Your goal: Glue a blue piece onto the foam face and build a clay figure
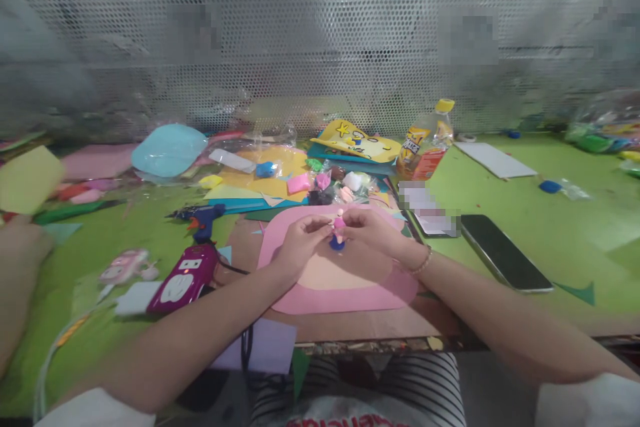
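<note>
Above the pink paper sheet [280, 290], my left hand [305, 240] and my right hand [373, 232] meet at a small pink clay figure [339, 223]. It has a pale round top, and the fingertips of both hands pinch it from either side. Just below it is a dark blue round piece [337, 244]; whether the two are joined I cannot tell. A peach sheet [345, 273] with rounded corners lies on the pink one. Beyond my hands are several small bags of coloured clay, among them a pink packet [299, 183] and a white lump [356, 181].
A blue glue gun [204, 221] and a purple power bank [185, 278] lie left, with cables nearby. Right are two phones, including a dark one [505, 253]. A yellow-capped bottle [430, 140] stands behind. Another person's hand [23, 247] is at far left.
</note>
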A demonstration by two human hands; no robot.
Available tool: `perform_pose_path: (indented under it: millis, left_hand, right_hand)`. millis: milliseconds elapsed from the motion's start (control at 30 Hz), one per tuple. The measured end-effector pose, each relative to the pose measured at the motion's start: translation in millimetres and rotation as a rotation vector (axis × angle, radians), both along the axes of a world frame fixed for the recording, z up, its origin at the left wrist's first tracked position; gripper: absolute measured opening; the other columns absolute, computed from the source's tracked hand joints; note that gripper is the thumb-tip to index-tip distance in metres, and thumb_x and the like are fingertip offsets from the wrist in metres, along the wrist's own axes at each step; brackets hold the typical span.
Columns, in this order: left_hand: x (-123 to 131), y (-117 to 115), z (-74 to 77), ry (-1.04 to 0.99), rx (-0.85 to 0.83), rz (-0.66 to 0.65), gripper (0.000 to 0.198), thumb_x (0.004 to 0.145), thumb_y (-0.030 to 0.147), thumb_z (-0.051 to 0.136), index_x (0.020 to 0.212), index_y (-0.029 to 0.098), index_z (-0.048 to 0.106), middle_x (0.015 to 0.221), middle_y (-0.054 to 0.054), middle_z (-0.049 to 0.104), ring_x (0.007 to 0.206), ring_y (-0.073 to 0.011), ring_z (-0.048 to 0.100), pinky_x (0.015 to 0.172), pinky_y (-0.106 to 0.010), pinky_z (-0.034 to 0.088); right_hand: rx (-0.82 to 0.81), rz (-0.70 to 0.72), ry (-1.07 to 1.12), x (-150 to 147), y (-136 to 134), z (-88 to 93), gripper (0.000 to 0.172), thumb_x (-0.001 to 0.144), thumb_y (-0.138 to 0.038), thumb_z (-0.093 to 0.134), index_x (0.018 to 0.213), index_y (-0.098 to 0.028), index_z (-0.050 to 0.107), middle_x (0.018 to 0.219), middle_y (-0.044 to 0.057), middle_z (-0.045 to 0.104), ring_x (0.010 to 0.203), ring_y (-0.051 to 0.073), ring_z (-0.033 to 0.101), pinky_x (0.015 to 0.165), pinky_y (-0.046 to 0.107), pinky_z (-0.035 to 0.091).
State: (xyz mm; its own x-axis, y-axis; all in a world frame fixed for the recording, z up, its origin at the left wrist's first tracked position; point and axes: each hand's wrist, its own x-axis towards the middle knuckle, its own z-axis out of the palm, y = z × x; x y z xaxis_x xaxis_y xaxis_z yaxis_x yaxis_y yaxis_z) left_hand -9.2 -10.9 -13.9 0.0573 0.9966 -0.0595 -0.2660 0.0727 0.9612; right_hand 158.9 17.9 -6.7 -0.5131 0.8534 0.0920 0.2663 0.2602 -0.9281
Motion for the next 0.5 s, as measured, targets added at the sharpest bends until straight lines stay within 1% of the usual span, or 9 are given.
perform_pose_path:
  millis: [100,167,267,333,400,500]
  left_hand:
    - [0.2,-0.9,1.1,-0.034,-0.021,0.019,0.026,0.057,0.026,0.078,0.076,0.013,0.067,0.074,-0.003,0.067,0.067,-0.0109,0.059,0.069,-0.026,0.048]
    - [0.4,-0.9,1.0,-0.051,-0.027,0.018,0.026,0.058,0.026,0.077,0.077,0.013,0.066,0.073,-0.002,0.066,0.065,-0.0098,0.058,0.068,-0.025,0.048]
    - [1.1,-0.1,0.4,-0.063,-0.024,-0.011,0.025,0.06,0.027,0.076,0.078,0.013,0.067,0.076,-0.003,0.066,0.069,-0.0109,0.059,0.07,-0.025,0.048]
    - [1.6,-0.1,1.0,-0.073,-0.019,-0.048,0.025,0.062,0.029,0.075,0.08,0.013,0.067,0.077,-0.004,0.066,0.072,-0.0121,0.06,0.071,-0.026,0.047]
    - [1.9,-1.1,2.6,-0.078,-0.014,-0.079,0.025,0.063,0.031,0.074,0.079,0.013,0.068,0.075,-0.003,0.066,0.07,-0.0122,0.059,0.07,-0.026,0.047]
    - [2.0,-3.5,4.9,-0.065,-0.002,-0.071,0.024,0.061,0.031,0.075,0.075,0.013,0.067,0.07,-0.002,0.064,0.064,-0.0109,0.058,0.065,-0.025,0.046]
  right_hand:
    - [-0.103,0.047,0.129,0.3,0.8,1.6,0.025,0.078,-0.04,0.059,0.083,-0.015,0.063,0.075,0.002,0.065,0.069,0.012,0.06,0.068,0.026,0.049]
    - [-0.136,0.021,0.152,1.2,1.3,3.5,0.025,0.077,-0.04,0.062,0.083,-0.016,0.064,0.076,0.002,0.066,0.07,0.013,0.061,0.07,0.028,0.051]
    - [-0.172,-0.007,0.12,3.3,1.5,6.5,0.026,0.073,-0.041,0.066,0.077,-0.015,0.065,0.072,0.002,0.066,0.066,0.012,0.061,0.068,0.028,0.052]
    - [-0.219,0.002,0.107,5.2,1.2,8.0,0.028,0.071,-0.042,0.067,0.076,-0.015,0.065,0.071,0.002,0.067,0.064,0.011,0.061,0.066,0.026,0.051]
    - [-0.272,0.017,0.098,6.9,0.9,8.7,0.029,0.07,-0.042,0.069,0.075,-0.014,0.066,0.07,0.002,0.067,0.062,0.01,0.06,0.063,0.025,0.051]
    - [-0.335,0.085,0.093,7.9,0.0,8.2,0.029,0.071,-0.041,0.069,0.079,-0.013,0.067,0.07,0.002,0.066,0.061,0.009,0.059,0.062,0.023,0.05]
